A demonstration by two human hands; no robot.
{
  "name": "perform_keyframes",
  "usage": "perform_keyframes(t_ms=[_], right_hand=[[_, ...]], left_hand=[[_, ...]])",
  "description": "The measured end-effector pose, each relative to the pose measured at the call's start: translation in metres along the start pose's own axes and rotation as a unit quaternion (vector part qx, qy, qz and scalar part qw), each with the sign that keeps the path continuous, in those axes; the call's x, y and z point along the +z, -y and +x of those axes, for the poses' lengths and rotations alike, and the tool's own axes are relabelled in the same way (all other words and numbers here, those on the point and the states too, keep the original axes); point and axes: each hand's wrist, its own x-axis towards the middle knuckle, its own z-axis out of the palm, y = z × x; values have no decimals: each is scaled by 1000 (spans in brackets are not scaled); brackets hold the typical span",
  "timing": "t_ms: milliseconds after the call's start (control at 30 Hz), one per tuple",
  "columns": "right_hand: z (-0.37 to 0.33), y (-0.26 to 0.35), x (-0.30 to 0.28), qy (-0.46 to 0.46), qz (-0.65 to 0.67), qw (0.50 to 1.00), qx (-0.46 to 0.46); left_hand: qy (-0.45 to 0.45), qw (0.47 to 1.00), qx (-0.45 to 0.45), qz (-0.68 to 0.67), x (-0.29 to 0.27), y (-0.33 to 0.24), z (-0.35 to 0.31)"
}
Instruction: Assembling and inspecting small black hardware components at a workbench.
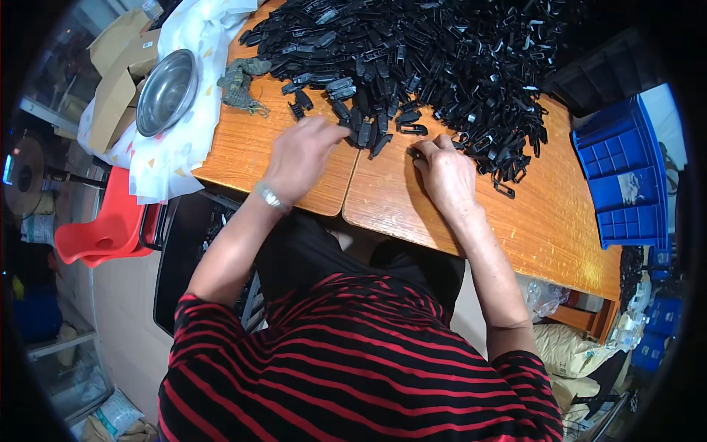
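Observation:
A large heap of small black plastic parts [412, 51] covers the far half of the wooden table [398, 199]. Some parts look like slim solid clips, others like open oblong frames. My left hand [303, 156], blurred by motion, hovers by the heap's near left edge, its fingertips beside several loose clips [362, 131]. My right hand [448, 171] rests on the table at the heap's near edge, fingers bent together. Something small and dark shows at its fingertips, too hidden to name. Just beyond lies an open black frame [412, 129]; another frame [504, 190] lies right of the hand.
A metal bowl [168, 93] and opened cardboard [121, 81] sit on white sheeting [210, 37] at the left. A crumpled dark green cloth [241, 82] lies beside the heap. Blue crates [626, 180] stand at the right edge, a red chair [110, 228] at the left.

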Motion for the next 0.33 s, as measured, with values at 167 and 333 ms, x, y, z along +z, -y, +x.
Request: perform_keyframes(t_ms=[167,333], right_hand=[[-7,-4,-2,2,45,998,-43],[-16,-1,2,51,28,998,-25]], left_hand=[[26,998,40,40,15,11,13],[74,995,46,47,8,15,11]])
